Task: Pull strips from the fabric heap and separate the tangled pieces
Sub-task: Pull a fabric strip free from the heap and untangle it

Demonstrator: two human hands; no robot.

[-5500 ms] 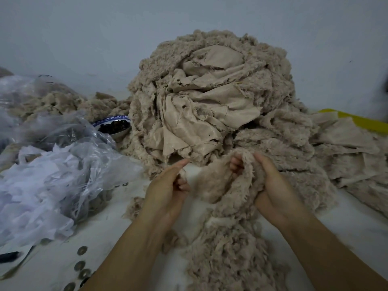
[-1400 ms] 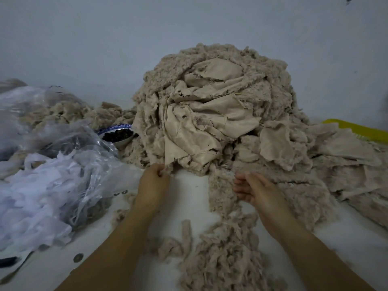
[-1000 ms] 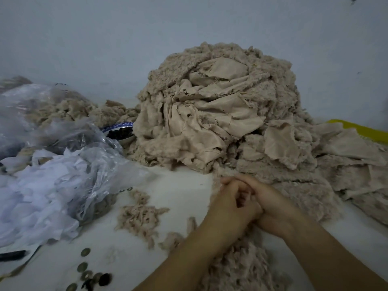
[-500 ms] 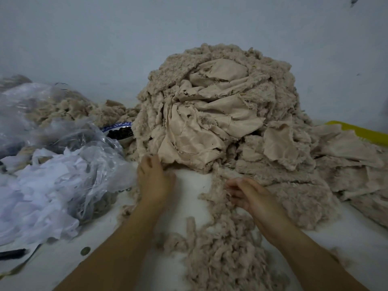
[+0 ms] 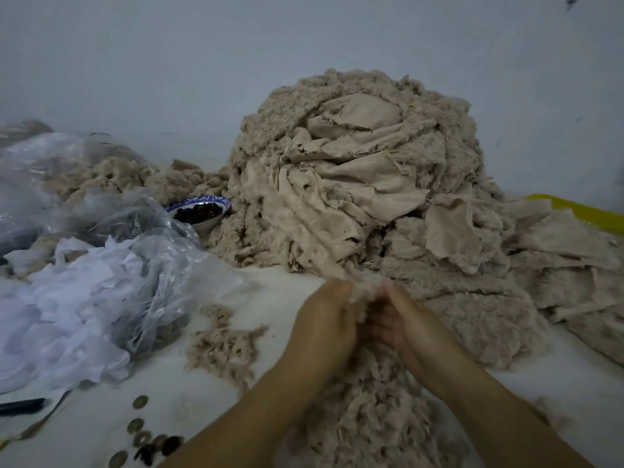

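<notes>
Gripping a fluffy beige fabric strip between them, the left hand and right hand seem curled round it, though blur hides the grip, at the foot of the tall beige fabric heap. Few pulled scraps lie on the white counter; most remains tangled.

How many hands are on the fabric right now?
2. The left hand and right hand meet at the foot of the fabric heap, both gripping the same fluffy strip. Their fingertips are partly hidden in the fluff.
</notes>
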